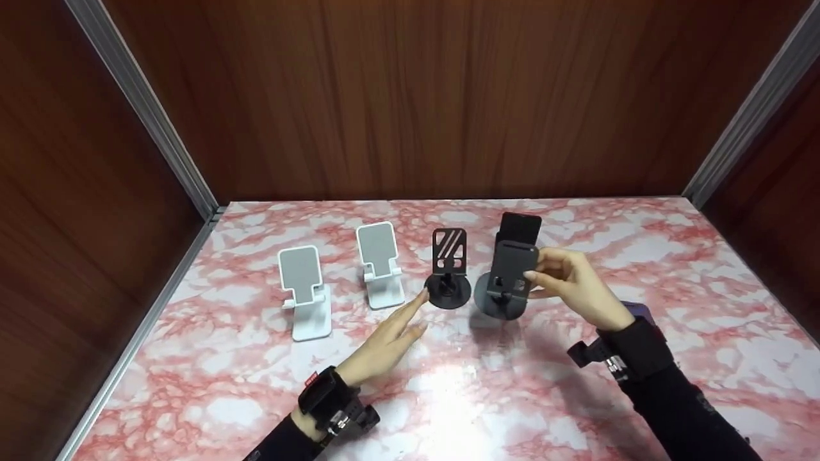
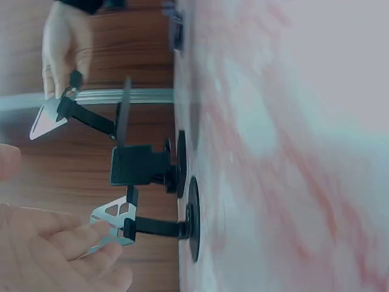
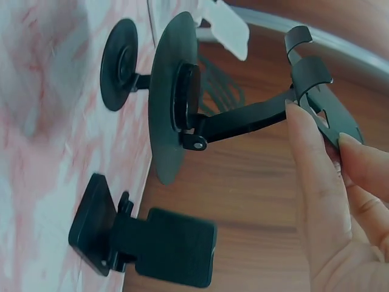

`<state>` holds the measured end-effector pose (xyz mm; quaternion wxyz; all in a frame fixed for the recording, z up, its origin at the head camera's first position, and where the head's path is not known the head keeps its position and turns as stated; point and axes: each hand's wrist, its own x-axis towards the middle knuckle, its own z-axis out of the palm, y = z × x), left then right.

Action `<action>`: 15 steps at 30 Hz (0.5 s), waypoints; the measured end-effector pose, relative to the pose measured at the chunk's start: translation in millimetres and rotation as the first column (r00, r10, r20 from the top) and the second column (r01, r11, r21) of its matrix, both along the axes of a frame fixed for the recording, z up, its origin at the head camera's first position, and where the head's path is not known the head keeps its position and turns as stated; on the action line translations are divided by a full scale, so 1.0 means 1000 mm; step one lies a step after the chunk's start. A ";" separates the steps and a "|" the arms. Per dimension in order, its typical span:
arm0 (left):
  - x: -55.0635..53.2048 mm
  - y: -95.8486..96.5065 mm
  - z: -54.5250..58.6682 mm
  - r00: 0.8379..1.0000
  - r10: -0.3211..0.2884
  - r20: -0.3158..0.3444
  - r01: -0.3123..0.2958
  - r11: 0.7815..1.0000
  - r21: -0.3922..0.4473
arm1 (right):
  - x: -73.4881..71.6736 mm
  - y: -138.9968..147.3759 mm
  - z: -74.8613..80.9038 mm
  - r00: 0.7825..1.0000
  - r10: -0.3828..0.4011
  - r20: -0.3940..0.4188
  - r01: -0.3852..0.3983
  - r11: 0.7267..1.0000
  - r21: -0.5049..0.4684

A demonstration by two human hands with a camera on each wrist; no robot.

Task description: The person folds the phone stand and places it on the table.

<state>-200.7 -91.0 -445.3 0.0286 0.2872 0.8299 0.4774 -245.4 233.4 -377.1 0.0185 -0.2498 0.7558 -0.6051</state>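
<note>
My right hand pinches the upper plate of a dark grey phone stand between thumb and fingers. In the left wrist view this stand's round base hangs apart from the tabletop. My left hand has its fingers extended, pointing at a black phone stand with slotted cutouts; whether the fingertips touch it I cannot tell. Behind the held stand is another black phone stand, with a solid rectangular plate and a block-like base.
Two white phone stands with grey pads stand to the left, one nearer and one farther back. A purple-edged object lies partly hidden under the right wrist. Wooden panels enclose the pink marbled table.
</note>
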 end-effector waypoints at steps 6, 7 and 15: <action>-0.003 -0.004 0.000 0.969 -0.081 0.233 0.041 0.984 0.173 | 0.005 -0.012 -0.001 0.999 0.038 -0.032 -0.039 0.999 -0.019; -0.004 -0.004 0.000 0.959 -0.095 0.268 0.042 0.980 0.196 | 0.005 -0.015 -0.002 0.998 0.040 -0.040 -0.041 0.999 -0.020; -0.007 -0.004 0.000 0.890 -0.232 0.392 0.066 0.917 0.393 | 0.008 -0.036 -0.007 0.996 0.047 -0.072 -0.054 0.994 -0.100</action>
